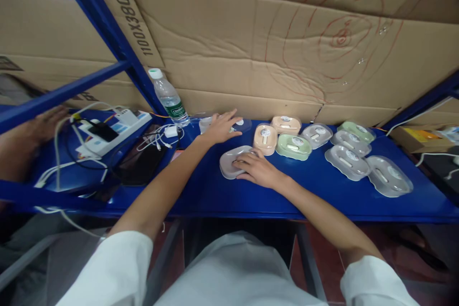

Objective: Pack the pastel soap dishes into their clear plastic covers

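Observation:
My right hand point(258, 167) is at a shallow grey oval plastic box point(228, 161), which lies lidless near the middle of the blue table. Its fingers bend over the rim into the box, and the thumb sits at the near side. Farther back, my left hand point(223, 126) is spread with fingers stretched out over clear plastic lids. One clear lid point(245, 125) shows under and beyond the fingertips; another clear piece point(205, 125) shows left of the hand. Whether the left palm presses on them I cannot tell. Just right of the grey box stands a lidded peach box point(265, 139).
Several lidded boxes, such as a green box point(294, 147) and a grey box point(390, 176), cover the right side. A water bottle point(171, 98), a charger with cables point(170, 132), a dark phone point(141, 165) and a power strip point(111, 134) lie left. Another person's hand point(50, 124) is far left.

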The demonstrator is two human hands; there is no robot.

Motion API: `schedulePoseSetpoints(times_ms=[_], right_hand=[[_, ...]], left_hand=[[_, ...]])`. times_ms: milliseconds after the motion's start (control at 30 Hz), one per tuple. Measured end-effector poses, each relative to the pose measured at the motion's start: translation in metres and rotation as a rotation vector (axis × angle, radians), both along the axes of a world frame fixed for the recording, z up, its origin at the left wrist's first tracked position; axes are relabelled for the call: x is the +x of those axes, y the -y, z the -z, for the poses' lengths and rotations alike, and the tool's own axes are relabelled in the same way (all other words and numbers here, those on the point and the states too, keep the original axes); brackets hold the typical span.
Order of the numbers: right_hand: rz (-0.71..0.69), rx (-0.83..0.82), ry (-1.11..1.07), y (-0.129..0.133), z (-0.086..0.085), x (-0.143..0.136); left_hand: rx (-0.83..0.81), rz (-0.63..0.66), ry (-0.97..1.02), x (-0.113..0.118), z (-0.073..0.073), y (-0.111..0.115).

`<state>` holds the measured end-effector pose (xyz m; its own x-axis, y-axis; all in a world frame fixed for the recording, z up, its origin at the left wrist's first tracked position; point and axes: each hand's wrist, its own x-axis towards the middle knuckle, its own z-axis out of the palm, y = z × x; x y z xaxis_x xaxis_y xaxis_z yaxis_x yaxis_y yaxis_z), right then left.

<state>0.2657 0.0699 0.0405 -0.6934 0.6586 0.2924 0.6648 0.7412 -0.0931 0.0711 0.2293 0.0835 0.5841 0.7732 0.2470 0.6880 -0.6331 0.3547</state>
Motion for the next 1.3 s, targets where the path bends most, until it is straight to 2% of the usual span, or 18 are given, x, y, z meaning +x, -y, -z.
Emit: schedulePoseSetpoints(times_ms=[67, 133, 233, 333, 467, 533, 600, 733, 933, 1033, 1100, 1167, 1200, 1300], right_hand=[[-0.008, -0.021, -0.037, -0.001, -0.001, 0.001], [0.002, -0.028, -0.075, -0.002, -0.002, 0.001], [0.033, 0.007, -0.116, -0.004, -0.002, 0.000], [0.125, 0.101, -0.157, -0.004, -0.005, 0.000], [0.222, 0.191, -0.185, 0.001, -0.012, 0.003], [0.193, 0.179, -0.173, 0.002, -0.013, 0.005], [0.104, 0.134, -0.138, 0.002, -0.011, 0.005], [-0.059, 0.034, -0.051, 0.000, -0.002, 0.005], [-0.067, -0.078, -0.070, 0.002, 0.006, 0.006], [-0.051, -0.061, -0.095, 0.004, 0.002, 0.006], [0.009, 0.015, -0.101, 0.002, -0.003, 0.007], [0.142, 0.095, -0.126, -0.002, -0.010, 0.011], [0.227, 0.119, -0.143, -0.004, -0.013, 0.015], [0.465, 0.121, -0.166, -0.011, -0.021, 0.030]], left_hand=[[0.035, -0.044, 0.023, 0.000, -0.003, 0.004], [0.040, -0.046, 0.040, -0.005, -0.005, 0.019], [-0.040, 0.101, 0.007, -0.021, -0.005, 0.052], [-0.119, 0.252, -0.044, -0.038, 0.000, 0.082], [-0.083, 0.228, -0.043, -0.050, 0.004, 0.096], [-0.044, 0.184, -0.030, -0.054, 0.001, 0.091], [0.014, 0.117, -0.008, -0.059, -0.004, 0.082], [0.183, -0.033, 0.025, -0.071, -0.013, 0.047], [0.178, -0.050, 0.013, -0.084, -0.014, -0.019], [0.172, -0.068, 0.006, -0.084, -0.011, -0.028], [0.197, -0.109, 0.020, -0.079, -0.008, -0.015], [0.231, -0.115, 0.030, -0.068, -0.005, 0.013], [0.237, -0.071, 0.022, -0.061, -0.002, 0.032], [0.143, 0.173, -0.102, -0.040, 0.010, 0.092]])
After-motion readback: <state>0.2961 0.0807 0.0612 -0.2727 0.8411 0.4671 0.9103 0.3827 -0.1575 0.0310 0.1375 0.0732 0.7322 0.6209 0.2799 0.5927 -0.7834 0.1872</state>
